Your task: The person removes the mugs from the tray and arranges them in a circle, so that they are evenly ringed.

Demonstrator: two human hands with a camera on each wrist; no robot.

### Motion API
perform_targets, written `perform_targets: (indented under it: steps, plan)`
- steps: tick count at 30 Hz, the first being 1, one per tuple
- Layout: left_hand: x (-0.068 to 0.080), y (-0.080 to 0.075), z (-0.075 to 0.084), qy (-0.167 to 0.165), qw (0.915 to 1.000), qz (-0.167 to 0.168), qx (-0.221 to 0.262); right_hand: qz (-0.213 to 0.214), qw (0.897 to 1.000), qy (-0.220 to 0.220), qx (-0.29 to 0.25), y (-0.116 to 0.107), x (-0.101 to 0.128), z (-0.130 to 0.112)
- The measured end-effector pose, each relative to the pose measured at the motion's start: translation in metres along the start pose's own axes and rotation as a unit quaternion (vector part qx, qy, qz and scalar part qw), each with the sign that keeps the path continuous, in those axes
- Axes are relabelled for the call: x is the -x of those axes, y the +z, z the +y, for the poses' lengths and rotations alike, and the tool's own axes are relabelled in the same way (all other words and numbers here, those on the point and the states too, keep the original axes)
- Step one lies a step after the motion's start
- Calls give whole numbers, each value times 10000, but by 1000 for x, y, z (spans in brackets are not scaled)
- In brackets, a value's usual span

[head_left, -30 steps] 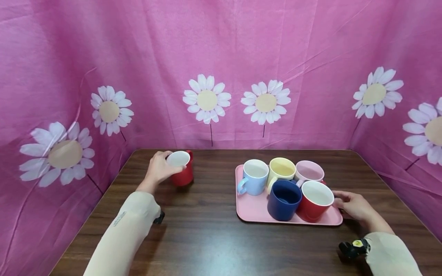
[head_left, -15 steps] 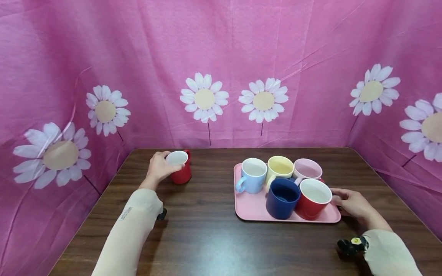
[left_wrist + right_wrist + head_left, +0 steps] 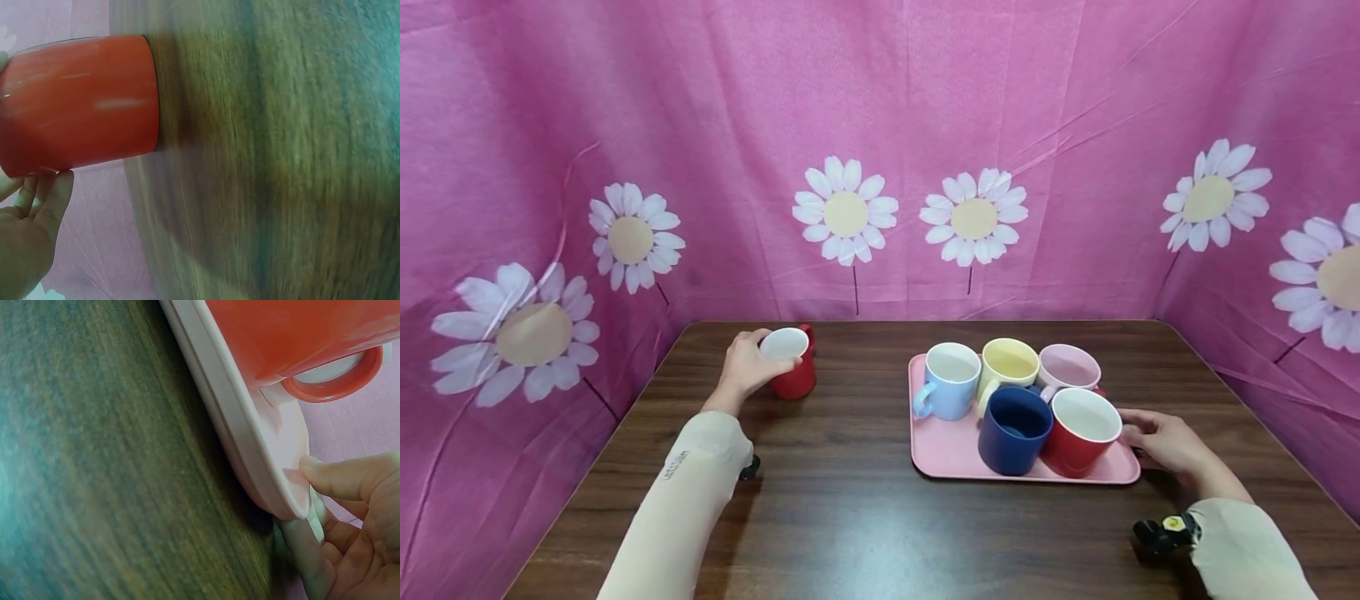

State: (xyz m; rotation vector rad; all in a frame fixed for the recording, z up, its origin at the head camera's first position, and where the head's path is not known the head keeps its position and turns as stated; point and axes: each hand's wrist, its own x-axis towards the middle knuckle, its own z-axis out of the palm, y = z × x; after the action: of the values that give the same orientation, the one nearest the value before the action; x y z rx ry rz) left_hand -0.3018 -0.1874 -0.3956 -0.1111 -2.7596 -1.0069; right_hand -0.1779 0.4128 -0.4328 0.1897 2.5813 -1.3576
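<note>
At the table's back left, my left hand (image 3: 748,367) grips an upright red mug (image 3: 797,382) with a white inside, thumb and fingers on opposite sides near the rim. Its red wall (image 3: 81,106) fills the upper left of the left wrist view. On the right, my right hand (image 3: 1168,442) pinches the right end of a pink tray (image 3: 943,457); the right wrist view shows the thumb (image 3: 350,478) on top and fingers underneath. Upright on this tray stand a light blue mug (image 3: 958,402), a yellow mug, a pink mug, a navy mug (image 3: 1009,450) and another red mug (image 3: 1070,454).
A brown wood-grain table (image 3: 850,500) carries everything. Pink cloth (image 3: 910,100) printed with white daisies hangs behind it and along both sides. The mugs on the tray stand close together, the navy and red ones in front partly hiding those behind.
The head view has shifted very slightly. Both hands keep their holds, and the red mug and the tray have not visibly moved on the table.
</note>
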Motion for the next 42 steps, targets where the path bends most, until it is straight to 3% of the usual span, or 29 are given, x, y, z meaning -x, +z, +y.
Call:
perform_targets:
  steps: [6, 10, 16, 21, 28, 42]
  plan:
    - [1, -4, 1, -190, 9995, -261, 31, 7, 10000, -10, -55, 1, 0, -1]
    - [1, -10, 8, -175, 9997, -179, 69, 31, 10000, 0, -10, 0, 1, -2]
    - [3, -17, 39, 32, 9988, 305, 384, 28, 10000, -36, 25, 0, 2, -1]
    - [7, -12, 68, 323, 9973, 438, 488, 5, 10000, -30, 28, 0, 3, -2]
    - [17, 13, 102, 751, 9935, 465, 718, 2, 10000, -9, 52, 0, 3, -4]
    - [50, 80, 170, 1478, 9849, -207, 877, -33, 9999, -79, -69, 0, 4, -3]
